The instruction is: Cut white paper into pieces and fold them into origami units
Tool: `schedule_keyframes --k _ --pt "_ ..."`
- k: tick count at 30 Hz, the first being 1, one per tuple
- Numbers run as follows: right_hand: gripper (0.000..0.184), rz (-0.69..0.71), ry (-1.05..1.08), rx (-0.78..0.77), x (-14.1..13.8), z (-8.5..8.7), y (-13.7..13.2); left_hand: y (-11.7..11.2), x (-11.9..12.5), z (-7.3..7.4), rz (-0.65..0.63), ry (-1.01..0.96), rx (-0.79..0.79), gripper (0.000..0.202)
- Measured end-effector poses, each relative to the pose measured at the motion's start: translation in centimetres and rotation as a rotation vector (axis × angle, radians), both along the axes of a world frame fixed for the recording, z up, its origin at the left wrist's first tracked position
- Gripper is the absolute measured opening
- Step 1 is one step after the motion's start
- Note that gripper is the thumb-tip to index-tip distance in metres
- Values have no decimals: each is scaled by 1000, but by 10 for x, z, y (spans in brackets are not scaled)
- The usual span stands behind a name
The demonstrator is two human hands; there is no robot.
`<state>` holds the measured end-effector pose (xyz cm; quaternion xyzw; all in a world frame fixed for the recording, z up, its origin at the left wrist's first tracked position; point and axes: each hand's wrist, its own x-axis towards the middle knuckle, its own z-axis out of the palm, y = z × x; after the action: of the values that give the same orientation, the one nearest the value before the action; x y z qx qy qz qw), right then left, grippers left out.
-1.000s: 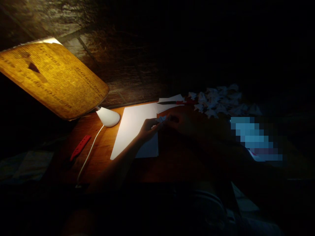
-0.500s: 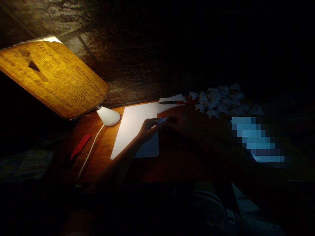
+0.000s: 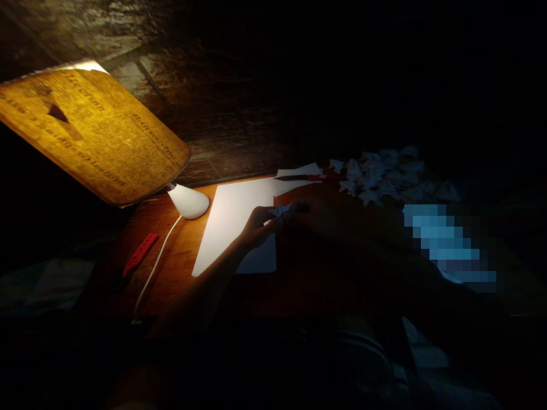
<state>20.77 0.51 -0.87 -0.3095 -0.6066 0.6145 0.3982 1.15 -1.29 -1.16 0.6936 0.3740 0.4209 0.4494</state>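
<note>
Both hands meet on a small folded paper piece (image 3: 281,210). The left hand (image 3: 256,223) pinches its 9 o'clock end. The right hand (image 3: 314,216), deep in shadow, reaches the 3 o'clock end, but its grip cannot be read. The piece hovers over the white sheet's (image 3: 231,222) 3 o'clock edge, with a pile of folded pieces (image 3: 380,173) at 2 o'clock. This looks like mid-fold, and a clean crease would call for aligned edges.

Left grip (image 3: 256,225) bare, five fingers, well lit. Left forearm (image 3: 213,279) bare along the whole lit stretch, upper end fades into dark. Right grip (image 3: 314,216) and right arm (image 3: 384,250) sit in deep shadow: outline only, sleeve can't be made out. Low in view, garment (image 3: 363,353): greyish fabric, faint stripes, too dark to tell which item.
</note>
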Motion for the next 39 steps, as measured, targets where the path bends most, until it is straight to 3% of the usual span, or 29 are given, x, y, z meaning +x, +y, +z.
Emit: schedule_keyframes --k 6,12,17,22,28,39 --pt "39 -34 -78 118 -1 -3 0 0 -1 0 62 77 98 58" --pt "39 76 -188 180 -4 -4 -2 1 1 -1 80 19 -28 57" --pt "34 66 -182 215 -2 0 -4 4 0 -9 79 1 -104 56" --pt "35 86 -109 224 -2 2 -5 2 0 -6 65 0 -120 60" --pt "33 81 -202 220 0 -3 -2 -1 4 2 54 61 -80 65" --pt "36 57 -212 295 -1 -2 -3 0 3 -6 107 76 -80 60"
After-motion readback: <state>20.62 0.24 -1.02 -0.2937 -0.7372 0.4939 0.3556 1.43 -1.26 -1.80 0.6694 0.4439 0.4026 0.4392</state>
